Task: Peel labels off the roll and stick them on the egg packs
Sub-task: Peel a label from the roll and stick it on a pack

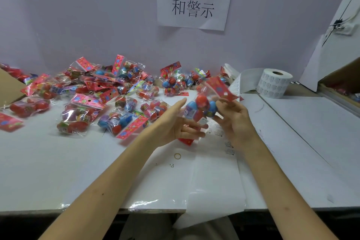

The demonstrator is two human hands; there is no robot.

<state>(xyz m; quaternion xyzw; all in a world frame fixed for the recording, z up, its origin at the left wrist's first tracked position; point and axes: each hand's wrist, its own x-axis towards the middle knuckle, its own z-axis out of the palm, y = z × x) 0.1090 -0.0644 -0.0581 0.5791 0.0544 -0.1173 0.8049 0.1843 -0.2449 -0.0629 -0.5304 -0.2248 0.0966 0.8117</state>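
You hold one egg pack (pixel 201 108) above the white table (pixel 58 161), long axis tilted, its red header card (pixel 221 88) pointing between 1 and 2 o'clock. Your right hand (pixel 233 121) curls round its right side. Your left hand (pixel 175 124) lies spread, fingers straight beneath it. The label roll (pixel 273 84) stands at 2 o'clock and the heap of packs (pixel 87 99) at 10 o'clock.
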